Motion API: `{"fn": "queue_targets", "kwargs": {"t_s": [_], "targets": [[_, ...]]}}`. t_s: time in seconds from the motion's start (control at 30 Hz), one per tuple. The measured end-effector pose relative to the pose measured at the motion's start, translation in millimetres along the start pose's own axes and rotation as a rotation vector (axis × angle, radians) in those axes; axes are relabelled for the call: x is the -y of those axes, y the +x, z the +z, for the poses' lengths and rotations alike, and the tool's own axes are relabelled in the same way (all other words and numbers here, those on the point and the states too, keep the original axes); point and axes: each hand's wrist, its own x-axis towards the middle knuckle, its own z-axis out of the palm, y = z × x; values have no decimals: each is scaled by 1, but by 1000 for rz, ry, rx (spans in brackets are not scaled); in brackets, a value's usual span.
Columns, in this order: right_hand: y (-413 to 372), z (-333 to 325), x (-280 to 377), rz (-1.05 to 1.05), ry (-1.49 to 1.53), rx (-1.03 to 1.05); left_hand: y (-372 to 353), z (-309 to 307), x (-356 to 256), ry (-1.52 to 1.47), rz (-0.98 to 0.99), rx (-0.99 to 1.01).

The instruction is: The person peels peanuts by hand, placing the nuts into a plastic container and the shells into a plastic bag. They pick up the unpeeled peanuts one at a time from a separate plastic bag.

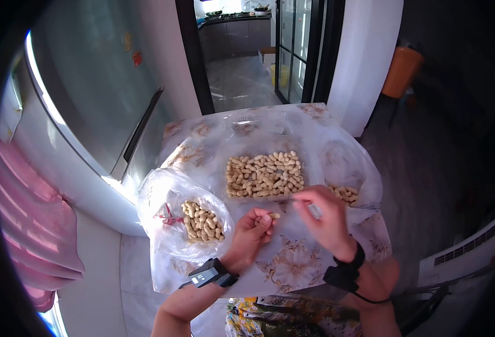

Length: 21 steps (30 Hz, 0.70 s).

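Observation:
My left hand [253, 231] pinches a single peanut [274, 215] between thumb and fingertips over the table's near part. My right hand [325, 216] hovers just to the right of it, fingers curled; whether it holds anything I cannot tell. Behind both hands lies a clear tray [312, 167] filled with several peanuts in shells. Left of my left hand sits a clear plastic bag [157, 191] with a heap of peanuts inside. A smaller pile of peanuts [345, 194] lies in another clear container behind my right hand.
The small table [292, 264] wears a floral cloth under clear plastic. A grey fridge [90, 95] stands close on the left. An open doorway [242, 67] lies beyond the table, an orange chair [402, 70] at far right, and a white radiator [472, 253] at right.

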Motion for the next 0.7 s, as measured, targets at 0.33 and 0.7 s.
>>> {"fn": "queue_targets", "kwargs": {"t_s": [0.33, 0.7], "targets": [[-19, 43, -34, 126, 166, 173, 2, 1, -3, -20, 25, -53], [-22, 46, -29, 148, 293, 173, 1, 1, -5, -12, 23, -54]]}}
